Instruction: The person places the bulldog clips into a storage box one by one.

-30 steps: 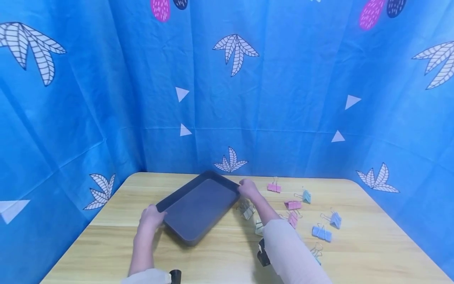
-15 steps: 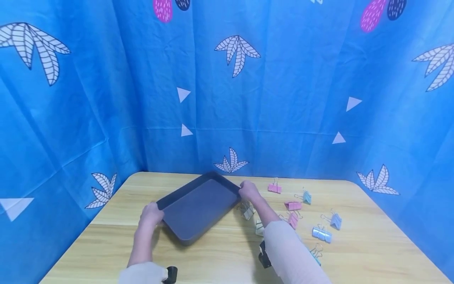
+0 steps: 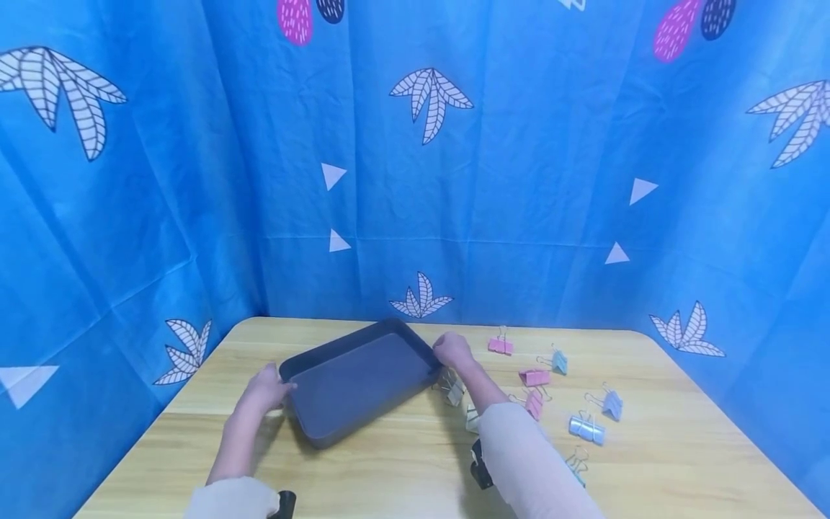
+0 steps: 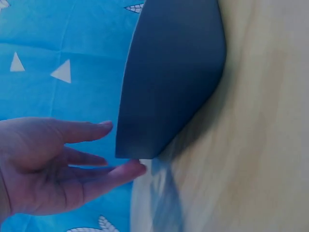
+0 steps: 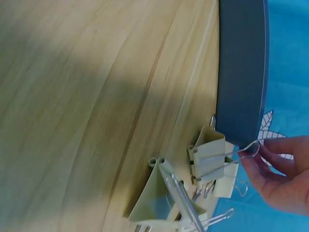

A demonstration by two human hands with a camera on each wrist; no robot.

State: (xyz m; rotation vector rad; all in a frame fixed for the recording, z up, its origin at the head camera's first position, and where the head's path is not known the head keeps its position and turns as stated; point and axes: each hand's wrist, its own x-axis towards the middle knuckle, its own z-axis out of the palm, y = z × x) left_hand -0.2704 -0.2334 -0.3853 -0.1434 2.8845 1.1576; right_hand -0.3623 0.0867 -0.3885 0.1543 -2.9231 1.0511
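Tray (image 3: pixel 359 386) has the left hand (image 3: pixel 261 393) at one end, fingers extended. The right hand (image 3: pixel 455 352) pinches its opposite end, near clips (image 5: pixel 210 157).

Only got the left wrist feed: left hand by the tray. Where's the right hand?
Observer: Head view puts the right hand at the tray's right end.
Operator: Anything on the table past that end?
Observer: Yes, scattered clips to the right, including pink clips and blue clips.
Operator: Any close to the tray?
Observer: Right wrist view shows a pale clip beside the right end, close to the fingers; can't tell if it touches the tray.
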